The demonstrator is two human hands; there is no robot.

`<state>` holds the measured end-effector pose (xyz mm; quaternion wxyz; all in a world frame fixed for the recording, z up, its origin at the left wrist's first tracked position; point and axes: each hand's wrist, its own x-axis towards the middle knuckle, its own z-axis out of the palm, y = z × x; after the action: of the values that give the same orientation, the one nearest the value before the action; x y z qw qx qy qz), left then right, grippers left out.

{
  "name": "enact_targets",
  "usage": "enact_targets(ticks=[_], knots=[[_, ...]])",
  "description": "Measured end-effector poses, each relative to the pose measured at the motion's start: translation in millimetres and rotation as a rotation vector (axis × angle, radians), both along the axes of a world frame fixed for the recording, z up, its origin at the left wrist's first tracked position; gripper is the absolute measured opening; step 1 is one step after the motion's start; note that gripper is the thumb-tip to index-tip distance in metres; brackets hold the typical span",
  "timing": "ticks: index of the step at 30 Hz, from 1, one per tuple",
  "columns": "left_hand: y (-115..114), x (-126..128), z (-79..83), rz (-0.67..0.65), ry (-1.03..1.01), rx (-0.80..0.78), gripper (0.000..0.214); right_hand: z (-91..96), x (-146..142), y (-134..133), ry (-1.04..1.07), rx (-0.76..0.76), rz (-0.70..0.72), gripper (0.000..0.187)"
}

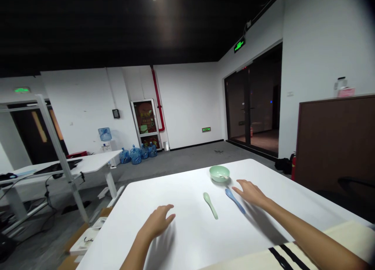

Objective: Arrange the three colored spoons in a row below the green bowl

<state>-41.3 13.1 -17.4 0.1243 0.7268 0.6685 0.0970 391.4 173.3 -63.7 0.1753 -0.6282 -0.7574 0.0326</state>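
My left hand [156, 223] hovers open over the white table [187, 195], fingers curled a little, nearest to a pale green plastic spoon [210, 205]. That spoon lies on the tabletop, bowl end toward the far side. My right hand [250, 194] is open and palm down, its fingertips just beside a blue plastic spoon [235, 201]; contact is hard to tell. Beyond both stands a pale green bowl [219, 174] holding a small light spoon [224, 176].
A cream cloth with black stripes [293, 254] covers the table's near right corner. Another white desk [88, 164] with a laptop stands at left. Several blue water jugs [135, 155] line the far wall. A dark brown cabinet [331, 141] stands at right, with a fire extinguisher [293, 167] beside it.
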Motion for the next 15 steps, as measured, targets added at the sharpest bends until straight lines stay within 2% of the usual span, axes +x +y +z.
enact_targets(ticks=[4,9,15], knots=[[-1.6,2.5,2.8,0.011,-0.014,-0.006,0.055,16.9,-8.8,21.5,0.015,0.035,-0.016,0.054],[-4.5,4.5,6.2,0.005,-0.005,-0.011,0.055,35.9,-30.8,61.6,0.002,-0.025,-0.094,0.046],[-6.0,6.1,8.1,0.036,-0.011,-0.028,0.054,35.7,-56.2,103.7,-0.024,-0.139,-0.192,0.042]])
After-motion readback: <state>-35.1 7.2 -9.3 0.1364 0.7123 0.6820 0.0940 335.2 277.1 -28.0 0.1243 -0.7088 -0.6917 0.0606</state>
